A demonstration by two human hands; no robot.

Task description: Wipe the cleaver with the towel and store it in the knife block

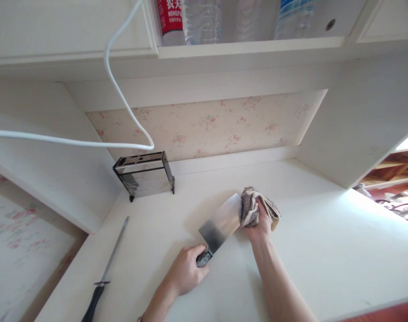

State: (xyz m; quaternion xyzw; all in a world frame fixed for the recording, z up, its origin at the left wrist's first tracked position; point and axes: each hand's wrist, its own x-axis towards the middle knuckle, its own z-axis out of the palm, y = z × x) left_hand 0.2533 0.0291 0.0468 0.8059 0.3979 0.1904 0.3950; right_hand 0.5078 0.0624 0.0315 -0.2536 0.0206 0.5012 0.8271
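Note:
My left hand is wrapped round the dark handle of a broad steel cleaver, which lies slanted over the white counter with its blade pointing up and to the right. My right hand clutches a crumpled grey-brown cloth and presses it against the far end of the blade. Both hands are closed.
A metal knife block stands at the back left against the floral backsplash. A honing steel with a black handle lies on the counter's left side. A white cable hangs in front. Water bottles stand on the shelf above.

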